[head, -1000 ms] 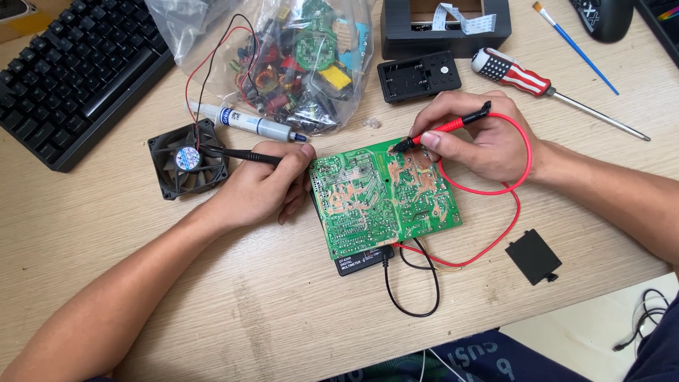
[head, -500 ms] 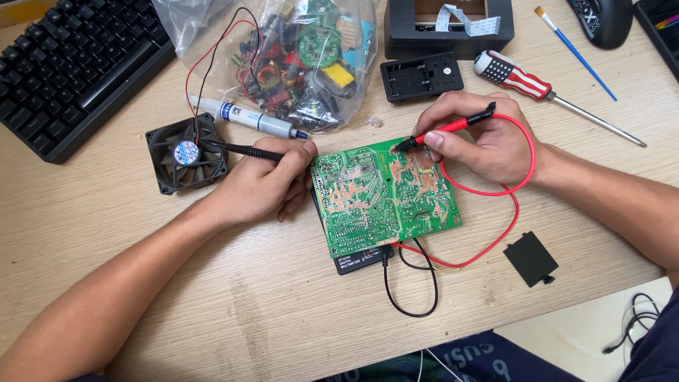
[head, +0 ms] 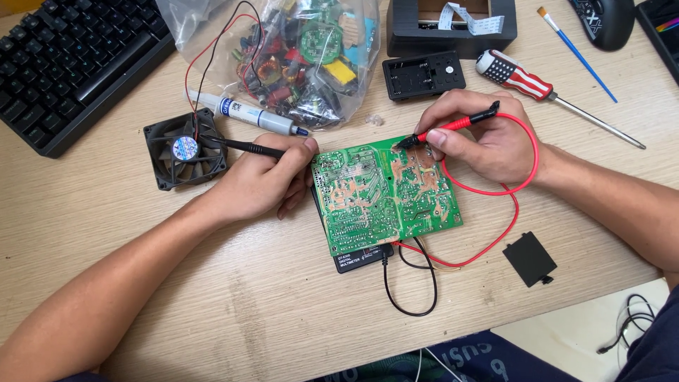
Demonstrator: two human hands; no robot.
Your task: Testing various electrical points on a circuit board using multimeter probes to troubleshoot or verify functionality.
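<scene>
A green circuit board point(head: 382, 194) lies solder side up on a black multimeter point(head: 362, 259) in the middle of the wooden desk point(head: 233, 297). My left hand point(head: 265, 177) grips a black test probe point(head: 244, 146) and brings its tip to the board's left edge. My right hand point(head: 481, 138) pinches a red test probe point(head: 453, 127), whose tip touches the board's upper middle. A red lead point(head: 520, 194) loops right of the board to the meter. A black lead point(head: 410, 286) curls below it.
A black cooling fan point(head: 185, 150) and a grey tube point(head: 254, 117) lie left of the board. Behind are a plastic bag of electronic parts point(head: 304, 49), a black keyboard point(head: 64, 64), a black box point(head: 453, 25), a battery holder point(head: 423, 74), a screwdriver point(head: 552, 92), a brush point(head: 576, 53) and a small black cover point(head: 529, 258).
Both hands keep their probes on the board almost unmoved. The view has shifted slightly, nothing was picked up or released.
</scene>
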